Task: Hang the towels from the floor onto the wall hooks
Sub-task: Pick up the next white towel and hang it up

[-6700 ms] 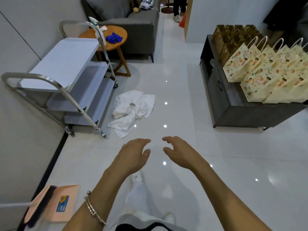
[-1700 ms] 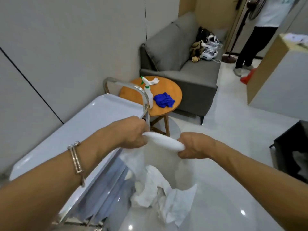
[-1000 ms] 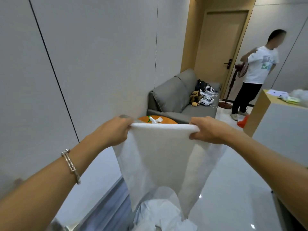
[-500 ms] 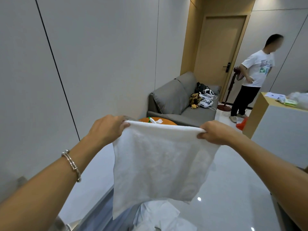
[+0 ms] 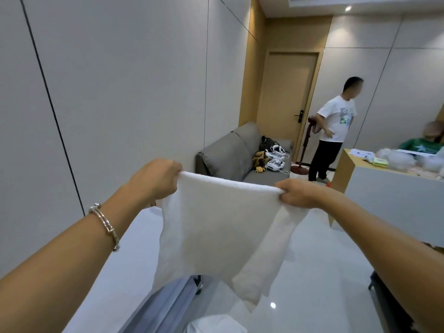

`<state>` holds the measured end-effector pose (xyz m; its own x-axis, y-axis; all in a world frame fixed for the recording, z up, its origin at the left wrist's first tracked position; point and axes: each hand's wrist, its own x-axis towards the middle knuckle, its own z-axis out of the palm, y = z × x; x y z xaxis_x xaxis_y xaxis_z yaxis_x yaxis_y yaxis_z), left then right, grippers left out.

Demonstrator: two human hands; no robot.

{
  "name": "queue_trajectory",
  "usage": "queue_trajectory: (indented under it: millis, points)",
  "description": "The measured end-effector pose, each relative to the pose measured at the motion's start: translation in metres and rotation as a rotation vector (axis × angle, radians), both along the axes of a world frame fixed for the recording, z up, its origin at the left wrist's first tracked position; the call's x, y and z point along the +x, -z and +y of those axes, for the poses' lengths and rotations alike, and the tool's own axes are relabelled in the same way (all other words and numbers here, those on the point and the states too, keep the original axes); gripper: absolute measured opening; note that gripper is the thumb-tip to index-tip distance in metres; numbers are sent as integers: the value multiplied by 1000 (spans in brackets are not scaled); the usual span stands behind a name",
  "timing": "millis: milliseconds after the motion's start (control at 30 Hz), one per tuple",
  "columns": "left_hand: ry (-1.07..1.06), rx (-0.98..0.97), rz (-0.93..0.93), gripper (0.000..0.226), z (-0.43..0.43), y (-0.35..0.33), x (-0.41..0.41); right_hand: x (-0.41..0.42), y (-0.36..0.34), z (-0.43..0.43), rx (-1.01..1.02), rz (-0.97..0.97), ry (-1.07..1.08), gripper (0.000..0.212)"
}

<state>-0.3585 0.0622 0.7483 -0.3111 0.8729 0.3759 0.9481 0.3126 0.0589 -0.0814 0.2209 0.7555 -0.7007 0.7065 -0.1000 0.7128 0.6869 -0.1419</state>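
Note:
A white towel (image 5: 216, 231) hangs spread out in front of me at chest height. My left hand (image 5: 157, 180) grips its top left corner and my right hand (image 5: 300, 193) grips its top right corner, so the top edge is stretched between them. The towel's right side droops in a long fold. More white towel (image 5: 216, 325) lies on the floor at the bottom edge, partly hidden by the held one. No wall hooks are in view.
A grey panelled wall (image 5: 108, 92) runs along the left. The trolley's white top shelf (image 5: 125, 260) sits below my left arm. A grey sofa (image 5: 240, 155) stands beyond. A person in a white shirt (image 5: 334, 131) stands by the door; a counter (image 5: 389, 188) is on the right.
I have raised my view from the floor and lifted one towel from the pile. Over the last second my hands moved slightly apart and the towel's right side has dropped into a fold.

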Motion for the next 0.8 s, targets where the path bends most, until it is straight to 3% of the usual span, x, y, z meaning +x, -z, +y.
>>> queue_trajectory:
  millis: [100,267,433,600,733,800]
  points:
    - [3,-63,7,18,8,-6,7,-9,-4,-4,71,-3,39,22]
    - [16,-63,4,10,20,-4,1,-20,-3,-13,131,183,78,23]
    - [107,24,-147,19,30,3,-3,-16,6,-10,-51,405,150,24]
    - [110,87,-254,17,31,-13,24,0,7,-6,-77,428,67,31]
    - [117,-82,-156,42,17,-26,57,11,0,6,-3,410,-28,35]
    - [84,-135,-89,39,15,-27,71,14,-4,12,30,399,-77,32]
